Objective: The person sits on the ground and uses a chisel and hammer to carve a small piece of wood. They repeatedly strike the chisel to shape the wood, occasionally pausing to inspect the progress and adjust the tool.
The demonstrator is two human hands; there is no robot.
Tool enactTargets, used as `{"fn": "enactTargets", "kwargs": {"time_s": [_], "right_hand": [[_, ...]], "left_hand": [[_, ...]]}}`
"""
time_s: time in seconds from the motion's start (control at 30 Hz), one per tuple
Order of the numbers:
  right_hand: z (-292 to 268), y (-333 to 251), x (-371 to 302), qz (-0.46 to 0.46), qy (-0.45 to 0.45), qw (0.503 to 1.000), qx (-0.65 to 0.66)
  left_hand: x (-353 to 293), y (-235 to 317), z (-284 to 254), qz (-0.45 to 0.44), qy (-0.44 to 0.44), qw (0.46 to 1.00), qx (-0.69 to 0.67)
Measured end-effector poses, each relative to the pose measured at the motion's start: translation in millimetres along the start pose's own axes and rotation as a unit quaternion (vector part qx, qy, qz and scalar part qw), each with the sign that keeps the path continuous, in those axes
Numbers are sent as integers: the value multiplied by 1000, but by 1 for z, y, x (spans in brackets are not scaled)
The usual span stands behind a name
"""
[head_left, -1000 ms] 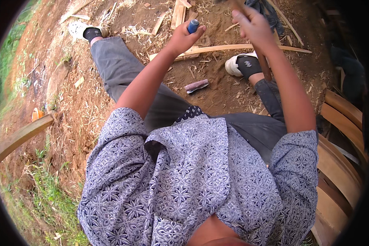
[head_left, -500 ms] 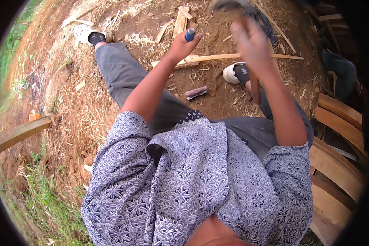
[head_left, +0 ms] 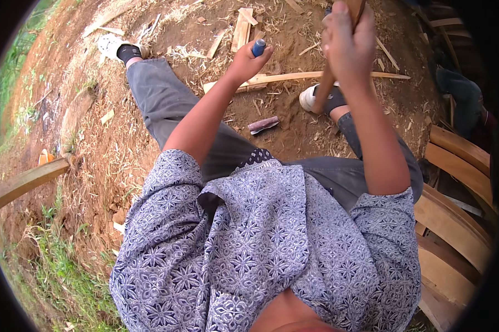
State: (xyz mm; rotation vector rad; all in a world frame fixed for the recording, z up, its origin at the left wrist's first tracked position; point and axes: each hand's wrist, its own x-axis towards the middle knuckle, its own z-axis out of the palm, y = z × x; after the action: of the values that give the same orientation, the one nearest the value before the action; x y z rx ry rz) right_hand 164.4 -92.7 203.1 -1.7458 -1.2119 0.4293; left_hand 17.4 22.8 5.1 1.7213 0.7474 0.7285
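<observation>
My left hand [head_left: 247, 62] is closed around a blue-handled tool [head_left: 258, 47], whose butt end sticks up by the thumb. Its working end is hidden below the fist. To the right, my right hand [head_left: 349, 48] grips a hammer by its brown wooden handle [head_left: 323, 91], raised near the top edge. The hammer's head lies outside the view. Just below my left hand, a long, pale curved strip of wood [head_left: 299, 76] reaches across the ground between my shoes.
A small reddish block [head_left: 263, 125] lies between my legs. Shavings and offcuts [head_left: 242, 30] litter the dirt. Curved boards [head_left: 451, 221] are stacked at the right, near another person's leg [head_left: 463, 97]. A curved beam [head_left: 28, 183] juts in at the left.
My right hand has swung upward with the hammer, carrying its head out of view past the top edge. The left hand has stayed nearly still with the blue-handled tool.
</observation>
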Motion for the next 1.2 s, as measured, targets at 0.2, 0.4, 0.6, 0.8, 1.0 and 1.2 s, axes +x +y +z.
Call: {"fn": "enactTargets", "kwargs": {"time_s": [0.2, 0.4, 0.6, 0.8, 1.0, 1.2], "right_hand": [[4, 32, -5, -23, -148, 978, -148], [15, 41, -12, -25, -67, 992, -101], [21, 21, -3, -80, 100, 989, 67], [19, 36, -14, -4, -66, 997, -48], [29, 102, -16, 60, -101, 992, -50], [90, 183, -48, 215, -160, 956, -122]], "left_hand": [[6, -14, -2, -15, 0, 1000, -2], [5, 0, 13, -10, -21, 1000, -9], [4, -5, 8, 4, -14, 1000, 11], [7, -4, 5, -18, -38, 999, 11], [11, -7, 9, 1, -9, 1000, 15], [20, -23, 7, -53, -8, 998, -45]]}}
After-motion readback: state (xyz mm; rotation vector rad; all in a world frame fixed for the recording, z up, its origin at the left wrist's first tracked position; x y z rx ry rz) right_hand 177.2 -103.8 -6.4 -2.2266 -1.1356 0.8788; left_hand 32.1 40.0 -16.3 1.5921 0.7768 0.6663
